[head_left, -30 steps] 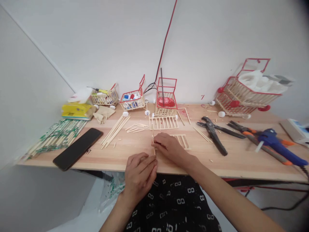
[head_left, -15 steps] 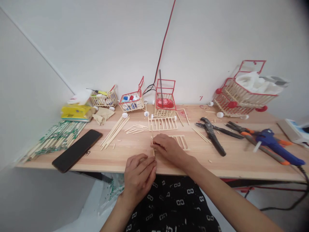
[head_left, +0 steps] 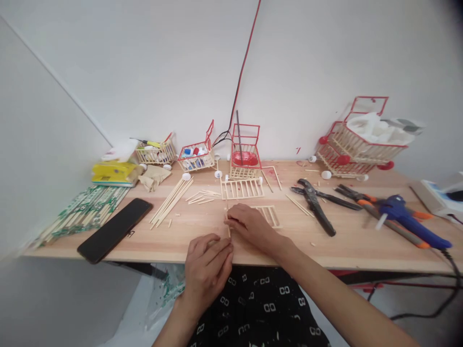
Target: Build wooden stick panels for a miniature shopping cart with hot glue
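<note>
My right hand (head_left: 249,224) rests on the wooden table (head_left: 347,241) with its fingers pinched on a thin wooden stick (head_left: 227,212) that lies pointing away from me. My left hand (head_left: 208,267) sits at the table's near edge, fingers curled together and touching the stick's near end. Just right of my right hand lies a small ladder-like stick frame (head_left: 269,215). A wider fence-like stick panel (head_left: 241,189) lies a little beyond the hands.
Loose sticks (head_left: 171,198) and a black phone (head_left: 115,230) lie left, with packaged chopsticks (head_left: 85,209) beyond. Black pliers (head_left: 314,205), cutters and a blue glue gun (head_left: 408,219) lie right. Small red-and-wood carts (head_left: 245,152) stand along the wall; a larger cart (head_left: 358,142) is at the back right.
The view tilted up slightly, so everything sits a little lower in frame. Both hands stay on the stick in nearly the same pose.
</note>
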Demonstrator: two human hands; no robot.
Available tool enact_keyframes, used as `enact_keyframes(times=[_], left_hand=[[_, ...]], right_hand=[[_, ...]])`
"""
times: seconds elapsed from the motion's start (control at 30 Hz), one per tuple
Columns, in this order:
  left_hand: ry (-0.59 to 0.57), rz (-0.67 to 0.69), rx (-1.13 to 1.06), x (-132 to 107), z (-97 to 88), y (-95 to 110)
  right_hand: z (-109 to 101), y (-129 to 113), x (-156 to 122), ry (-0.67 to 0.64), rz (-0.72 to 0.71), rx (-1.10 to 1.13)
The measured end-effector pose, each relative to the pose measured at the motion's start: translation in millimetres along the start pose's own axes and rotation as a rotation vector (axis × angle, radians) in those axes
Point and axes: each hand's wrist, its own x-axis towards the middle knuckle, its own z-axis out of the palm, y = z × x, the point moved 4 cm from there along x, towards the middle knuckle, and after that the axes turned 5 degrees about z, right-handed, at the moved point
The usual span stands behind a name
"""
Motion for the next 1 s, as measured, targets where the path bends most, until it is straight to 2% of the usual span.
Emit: enact_keyframes(times=[1.0], left_hand=[[-0.006, -0.001, 0.006, 2.2, -0.1, -0.2]], right_hand=[[-0.1, -0.1, -0.3, -0.008, 0.011, 0.008]])
